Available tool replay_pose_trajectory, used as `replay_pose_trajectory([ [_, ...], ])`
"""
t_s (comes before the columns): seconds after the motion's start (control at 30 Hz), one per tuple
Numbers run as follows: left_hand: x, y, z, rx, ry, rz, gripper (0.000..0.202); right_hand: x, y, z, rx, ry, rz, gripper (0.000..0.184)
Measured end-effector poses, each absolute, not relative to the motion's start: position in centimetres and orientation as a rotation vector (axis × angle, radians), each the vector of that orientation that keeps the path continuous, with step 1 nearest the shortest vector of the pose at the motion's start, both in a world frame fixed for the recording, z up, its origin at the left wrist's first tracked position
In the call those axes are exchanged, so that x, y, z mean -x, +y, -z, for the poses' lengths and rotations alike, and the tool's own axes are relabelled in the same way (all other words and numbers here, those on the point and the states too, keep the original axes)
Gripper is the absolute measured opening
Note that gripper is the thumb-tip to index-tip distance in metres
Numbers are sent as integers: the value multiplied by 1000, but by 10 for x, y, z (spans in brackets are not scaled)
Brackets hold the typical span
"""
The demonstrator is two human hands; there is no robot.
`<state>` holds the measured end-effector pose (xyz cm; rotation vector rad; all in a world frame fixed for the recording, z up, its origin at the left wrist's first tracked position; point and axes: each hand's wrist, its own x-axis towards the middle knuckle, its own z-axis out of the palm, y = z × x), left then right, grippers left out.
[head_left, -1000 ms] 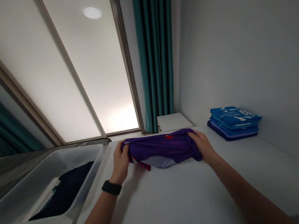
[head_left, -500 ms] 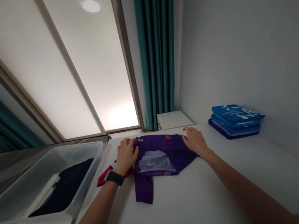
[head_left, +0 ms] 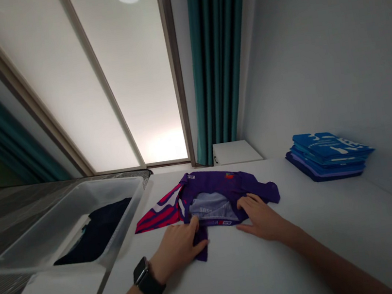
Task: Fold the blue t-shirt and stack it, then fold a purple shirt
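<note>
The shirt (head_left: 213, 178) lies on the tabletop (head_left: 259, 275), one striped sleeve out to the left. The left hand (head_left: 179, 244), half open with thumb parted from fingers, touches its near edge. The right hand (head_left: 261, 217), loosely spread, rests fingers on its near right side, gripping nothing. Folded clothes (head_left: 331, 153) sit at right; a bin (head_left: 134, 188) stands left.

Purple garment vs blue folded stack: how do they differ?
The purple garment lies spread out; the blue folded stack is compactly layered. The garment has red striping on one side; the stack's top has white print. The left hand and right hand are at the garment, away from the stack. Both rest on white surfaces.
</note>
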<state>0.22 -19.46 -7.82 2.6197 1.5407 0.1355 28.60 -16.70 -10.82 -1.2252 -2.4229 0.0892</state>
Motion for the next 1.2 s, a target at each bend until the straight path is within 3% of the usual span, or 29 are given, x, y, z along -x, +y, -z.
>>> replay_pose_trajectory([
  [0.07, 0, -195, 84, -2595, 1586, -99, 31, -290, -162, 115, 1179, -2432, -50, 8],
  [0.23, 21, -173, 88, -2610, 1691, -122, 16, -297, -143, 130, 1274, -2200, -82, 18],
  [0.4, 36, -148, 83, -2644, 2111, -270, 26, -303, -140, 137, 1394, -1870, -202, 25],
  [0.7, -3, -150, 85, -2642, 1851, -513, 42, -295, -152, 136, 1364, -1763, -104, 37],
  [0.87, 0, -136, 90, -2680, 1804, -468, 21, -298, -152, 136, 1355, -1820, -74, 50],
  [0.97, 4, -130, 85, -2574, 1834, -535, 22, -298, -154, 132, 1303, -1954, -20, 45],
  [1.1, 8, -124, 66, -2284, 1988, -741, 25, -295, -162, 121, 1313, -2255, 164, 25],
  [1.2, 10, -120, 59, -2067, 1855, -811, 27, -292, -170, 109, 1482, -2271, 310, 26],
])
